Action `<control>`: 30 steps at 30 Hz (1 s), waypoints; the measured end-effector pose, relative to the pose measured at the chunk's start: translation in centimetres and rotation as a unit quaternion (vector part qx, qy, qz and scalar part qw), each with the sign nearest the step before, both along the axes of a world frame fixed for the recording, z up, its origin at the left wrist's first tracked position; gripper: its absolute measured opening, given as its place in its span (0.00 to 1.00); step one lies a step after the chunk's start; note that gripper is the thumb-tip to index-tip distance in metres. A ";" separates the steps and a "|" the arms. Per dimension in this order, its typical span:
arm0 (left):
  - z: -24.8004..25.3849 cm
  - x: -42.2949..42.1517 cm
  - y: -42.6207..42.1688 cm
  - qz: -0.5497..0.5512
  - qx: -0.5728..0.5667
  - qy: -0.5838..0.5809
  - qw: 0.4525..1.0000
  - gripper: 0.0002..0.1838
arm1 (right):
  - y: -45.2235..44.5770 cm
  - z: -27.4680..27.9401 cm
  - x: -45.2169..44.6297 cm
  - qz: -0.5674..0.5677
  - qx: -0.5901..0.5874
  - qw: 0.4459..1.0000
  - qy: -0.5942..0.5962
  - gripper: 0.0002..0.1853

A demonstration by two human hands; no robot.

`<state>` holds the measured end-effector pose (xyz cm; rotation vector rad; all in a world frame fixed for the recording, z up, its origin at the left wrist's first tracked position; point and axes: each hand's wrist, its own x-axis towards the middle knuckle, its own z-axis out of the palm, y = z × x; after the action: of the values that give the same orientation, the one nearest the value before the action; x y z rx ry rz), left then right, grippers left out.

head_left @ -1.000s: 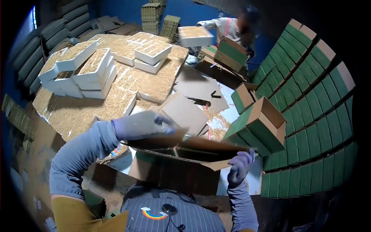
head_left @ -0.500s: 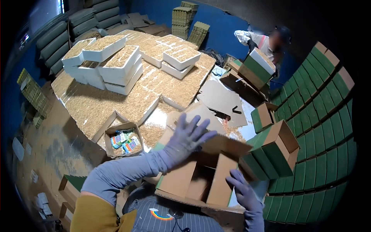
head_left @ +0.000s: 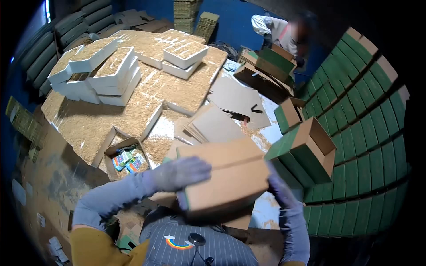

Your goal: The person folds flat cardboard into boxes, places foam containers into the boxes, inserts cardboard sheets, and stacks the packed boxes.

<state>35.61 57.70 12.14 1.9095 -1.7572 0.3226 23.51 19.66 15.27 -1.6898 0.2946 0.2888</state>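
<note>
In front of me is a brown cardboard box (head_left: 226,181) with its two top flaps folded inward, meeting along a seam. It looks slightly tilted, with a dark shadow below its near side. My left hand (head_left: 184,172), in a grey-purple glove and blurred, holds the box's left side, fingers across the top. Gripping the right side of the box is my right hand (head_left: 282,190), gloved alike, its fingertips partly hidden. Just behind the box lies a stack of flat cardboard sheets (head_left: 217,124). Beside it on the right stand green-and-brown boxes (head_left: 306,150).
A straw-coloured heap (head_left: 177,88) covers the table, bearing white foam trays (head_left: 113,80). A small carton (head_left: 126,155) holds colourful packets. Rows of green boxes (head_left: 368,150) line the right. A co-worker (head_left: 284,35) handles a green box (head_left: 275,62) at the back.
The box's top flaps, upright and open before, are now folded down. My left hand has come down onto the box's left side. The co-worker's box has tipped lower, and my view has shifted.
</note>
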 end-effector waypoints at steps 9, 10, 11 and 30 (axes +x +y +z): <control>-8.8 4.1 -2.3 0.382 -0.162 0.515 0.750 0.35 | -1.2 -4.0 3.0 -0.092 -0.015 0.993 -0.066 0.13; -9.9 6.9 -0.4 0.449 -0.261 0.466 0.716 0.35 | -0.5 -2.6 2.2 -0.036 -0.097 0.988 -0.116 0.13; -11.0 9.9 1.6 0.508 -0.353 0.405 0.674 0.34 | -0.4 -2.4 1.5 -0.105 -0.032 0.993 -0.041 0.12; -18.0 17.6 16.0 0.700 -0.362 0.545 0.285 0.68 | 4.0 -0.2 -0.3 -0.179 -0.044 0.981 -0.055 0.20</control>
<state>53.17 73.73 -5.87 1.4515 1.1441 0.1558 23.25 23.66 15.11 -1.6968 0.5260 -0.0863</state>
